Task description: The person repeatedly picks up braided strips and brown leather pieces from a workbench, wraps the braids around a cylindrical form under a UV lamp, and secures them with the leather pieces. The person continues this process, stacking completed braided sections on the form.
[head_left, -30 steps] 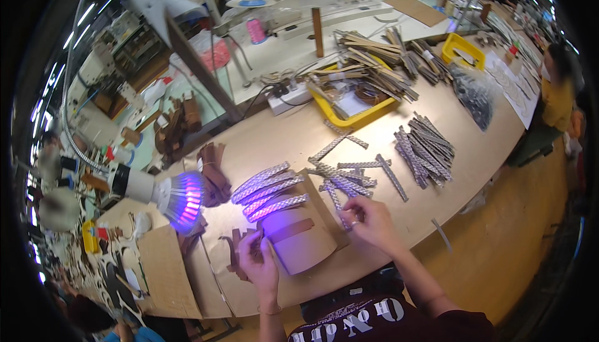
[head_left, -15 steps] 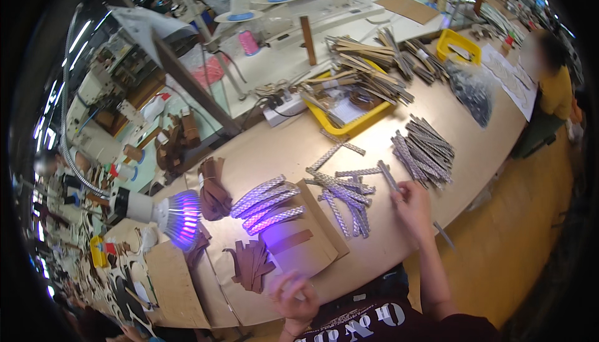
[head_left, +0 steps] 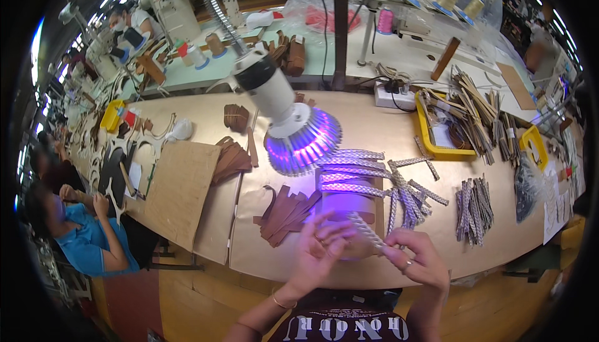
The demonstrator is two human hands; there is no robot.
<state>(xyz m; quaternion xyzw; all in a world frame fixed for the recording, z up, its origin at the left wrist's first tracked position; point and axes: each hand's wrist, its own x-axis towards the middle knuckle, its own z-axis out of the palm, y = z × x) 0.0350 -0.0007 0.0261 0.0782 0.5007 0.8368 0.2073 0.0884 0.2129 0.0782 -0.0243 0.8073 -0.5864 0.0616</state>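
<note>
**Braided strip held under violet lamp**

Both hands are raised at the near edge of the surface [head_left: 206,242], close to the body. Right hand [head_left: 417,262] is closed in a pinch on one end of a pale braided strip [head_left: 367,232]; the strip slants up and left from those fingers toward the left hand [head_left: 319,247]. Left hand's fingers are spread and loosely curled, fingertips at or just beside the strip's far end; whether they actually grip it cannot be told, as the hand is blurred.

Directly beyond the hands, a gooseneck lamp [head_left: 293,133] with a white body casts violet light on a row of braided strips [head_left: 349,170] lying side by side on a brown card. To the right of that row, a loose heap of more strips [head_left: 412,195], then a bundle of grey strips [head_left: 475,200] well apart. Left of the hands, a fan of dark brown leather pieces [head_left: 286,211]. Further left, a cardboard sheet [head_left: 181,189] overhangs the edge. A yellow tray [head_left: 427,136] of long strips sits at far right.

A seated person in blue [head_left: 81,242] works at the left end.
</note>
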